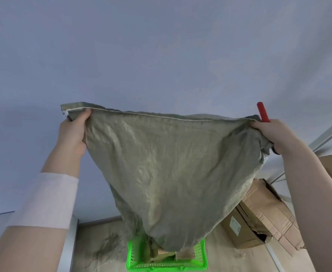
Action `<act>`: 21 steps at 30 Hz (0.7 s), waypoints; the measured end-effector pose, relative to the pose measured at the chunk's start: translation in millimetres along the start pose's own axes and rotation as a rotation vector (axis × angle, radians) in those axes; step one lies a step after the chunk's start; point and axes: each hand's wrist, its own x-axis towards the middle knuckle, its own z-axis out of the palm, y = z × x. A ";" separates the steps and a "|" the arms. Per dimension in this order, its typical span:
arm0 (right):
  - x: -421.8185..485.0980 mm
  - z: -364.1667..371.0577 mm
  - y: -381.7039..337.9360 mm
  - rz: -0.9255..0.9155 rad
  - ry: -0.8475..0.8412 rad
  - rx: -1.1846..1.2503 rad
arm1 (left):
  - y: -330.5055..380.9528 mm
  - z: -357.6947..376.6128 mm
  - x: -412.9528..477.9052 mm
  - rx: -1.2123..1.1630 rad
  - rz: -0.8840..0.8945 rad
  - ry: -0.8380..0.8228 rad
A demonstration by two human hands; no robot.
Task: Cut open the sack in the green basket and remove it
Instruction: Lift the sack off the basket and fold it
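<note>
Overhead, a plain pale wall [161,46] is seen across the whole upper half of the frame. Below it, at the centre, the grey-green sack [167,169] is held aloft, spread wide along its stitched upper edge and narrowing downward to a loose hanging end. That lower end is seen just above or inside the green basket [133,256], at the bottom centre of the frame; whether it is touching cannot be told. Brownish contents are glimpsed in the basket beneath the sack. Crumpled cardboard boxes [263,216] are stacked at the lower right on a light wood-patterned floor [230,258], and a scatter of dusty debris [108,244] is seen on the floor left of the basket. The left hand [72,134], at the middle left, is closed on the sack's upper left corner, with a white sleeve [47,199] pushed up the forearm. The right hand [279,134], at the middle right, is closed on the sack's upper right corner together with a red handle [262,111], which is seen projecting upward from the grip.
</note>
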 end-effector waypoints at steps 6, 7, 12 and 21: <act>-14.0 -35.2 -0.1 -0.049 -0.297 0.078 | 22.9 -27.8 12.8 -0.115 -0.034 0.094; -15.7 -42.3 -0.4 -0.081 -0.296 0.025 | 28.0 -31.3 14.4 -0.086 -0.005 0.093; -6.8 -38.3 -3.4 -0.024 -0.150 0.141 | 36.5 -15.1 12.6 0.045 0.044 0.114; -24.2 31.9 -28.0 0.105 -0.076 0.675 | 19.9 57.5 -51.2 -0.173 -0.003 0.165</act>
